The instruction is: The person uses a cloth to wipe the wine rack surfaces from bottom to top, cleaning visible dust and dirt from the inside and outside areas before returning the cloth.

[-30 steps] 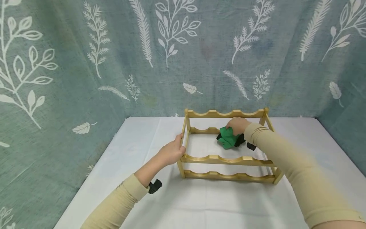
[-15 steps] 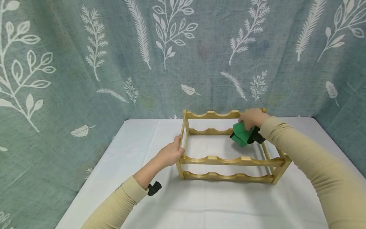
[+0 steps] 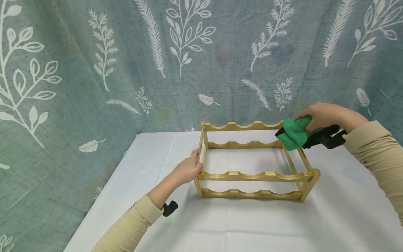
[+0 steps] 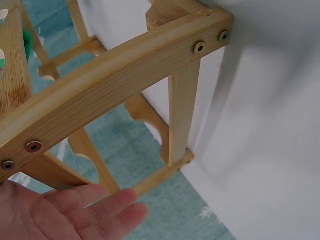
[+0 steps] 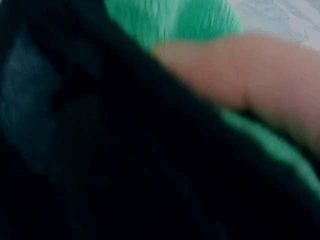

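A two-tier wooden wine rack (image 3: 252,176) with scalloped rails stands on the white-covered table. My left hand (image 3: 187,169) holds its left side near the front corner. In the left wrist view, the fingers of that hand (image 4: 75,212) reach beneath the rack's end bar (image 4: 115,75). Off at the rack's back right corner, my right hand (image 3: 324,113) grips a bunched green and black cloth (image 3: 294,134) in the air. Dark material fills most of the right wrist view, with green fabric (image 5: 200,20) and a blurred finger (image 5: 235,70) above it.
The white table (image 3: 252,227) ends at a grey-green curtain (image 3: 220,70) with white leaf prints, hanging close behind the rack and along both sides. A black wrist-worn camera (image 3: 170,208) shows under the left forearm.
My right hand has carried the cloth from inside the rack rightward and up, past its back right corner. The left hand keeps its hold on the rack's left side.
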The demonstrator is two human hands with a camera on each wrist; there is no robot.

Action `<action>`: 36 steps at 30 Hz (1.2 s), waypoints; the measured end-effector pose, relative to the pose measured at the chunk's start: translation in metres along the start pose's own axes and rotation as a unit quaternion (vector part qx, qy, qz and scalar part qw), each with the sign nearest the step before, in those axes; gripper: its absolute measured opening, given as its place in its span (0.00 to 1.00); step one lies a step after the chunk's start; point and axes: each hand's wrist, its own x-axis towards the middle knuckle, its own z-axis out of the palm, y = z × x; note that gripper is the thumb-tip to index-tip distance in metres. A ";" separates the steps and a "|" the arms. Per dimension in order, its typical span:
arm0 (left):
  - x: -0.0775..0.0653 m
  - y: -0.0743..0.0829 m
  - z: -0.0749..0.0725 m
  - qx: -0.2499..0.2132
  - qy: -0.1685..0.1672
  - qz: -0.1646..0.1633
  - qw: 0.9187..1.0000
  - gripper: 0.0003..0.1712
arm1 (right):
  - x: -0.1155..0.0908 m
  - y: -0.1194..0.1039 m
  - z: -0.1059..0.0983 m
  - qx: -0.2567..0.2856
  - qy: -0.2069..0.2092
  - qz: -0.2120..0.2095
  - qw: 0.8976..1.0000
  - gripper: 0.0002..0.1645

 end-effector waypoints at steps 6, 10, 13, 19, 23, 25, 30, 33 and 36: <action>0.002 -0.003 0.005 -0.036 0.013 0.001 0.999 0.37 | -0.011 0.017 0.043 0.074 0.022 0.005 0.997 0.31; 0.000 -0.007 0.006 -0.083 0.011 0.010 0.996 0.38 | -0.019 0.024 0.065 0.121 0.055 0.029 0.991 0.31; -0.003 -0.013 0.005 -0.100 -0.006 0.017 0.995 0.41 | -0.023 0.023 0.074 0.130 0.066 0.022 0.989 0.31; -0.005 -0.020 0.005 -0.118 -0.012 0.037 0.992 0.42 | -0.025 0.018 0.078 0.100 0.092 0.009 0.991 0.29; -0.001 -0.023 0.007 -0.102 0.030 0.067 0.992 0.38 | -0.025 0.018 0.079 0.092 0.097 0.009 0.991 0.29; 0.002 -0.025 0.006 -0.093 0.066 0.082 0.990 0.34 | -0.025 0.019 0.081 0.088 0.102 0.000 0.991 0.28; 0.015 -0.040 0.005 -0.095 0.182 0.107 0.973 0.23 | -0.031 0.011 0.085 0.078 0.118 -0.032 0.989 0.27; 0.025 -0.051 0.002 -0.108 0.233 0.105 0.961 0.19 | -0.037 0.003 0.089 0.078 0.118 -0.045 0.989 0.26; 0.036 -0.062 -0.003 -0.122 0.265 0.095 0.952 0.19 | -0.042 -0.009 0.093 0.068 0.117 -0.056 0.989 0.27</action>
